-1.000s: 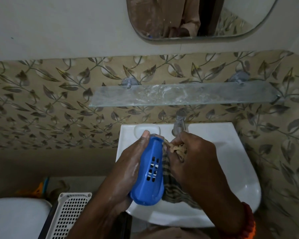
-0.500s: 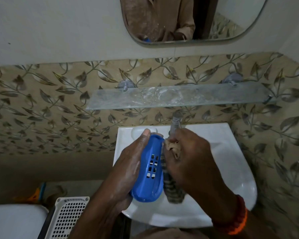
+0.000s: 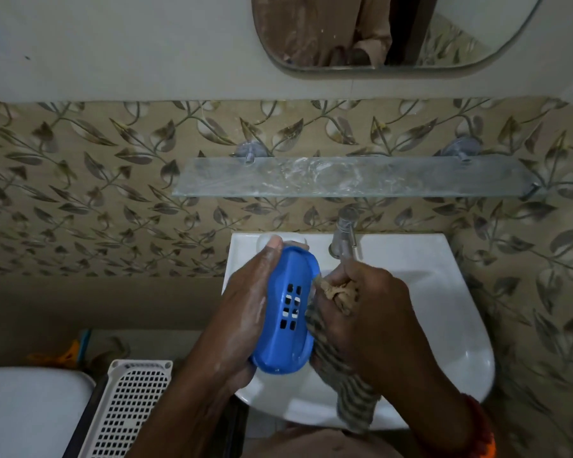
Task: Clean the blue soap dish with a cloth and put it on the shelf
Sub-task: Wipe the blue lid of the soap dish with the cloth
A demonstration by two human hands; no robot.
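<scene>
My left hand [image 3: 245, 312] holds the blue soap dish [image 3: 288, 309] on its edge above the white sink [image 3: 444, 309], its slotted underside turned toward me. My right hand [image 3: 371, 305] is closed on a striped brown cloth [image 3: 354, 391] and presses it against the dish's right side, which faces away from me. The cloth's tail hangs down over the sink's front rim. The glass shelf [image 3: 354, 176] is fixed to the leaf-patterned wall above the sink and carries nothing.
A metal tap [image 3: 343, 233] stands at the back of the sink, just behind my right hand. A mirror [image 3: 377, 31] hangs above the shelf. A white perforated basket [image 3: 126, 408] and a white toilet lid [image 3: 27, 411] sit at lower left.
The soap dish and my left hand have stayed over the sink. My right hand has shifted the cloth slightly along the dish's far side, and the cloth's tail now hangs lower.
</scene>
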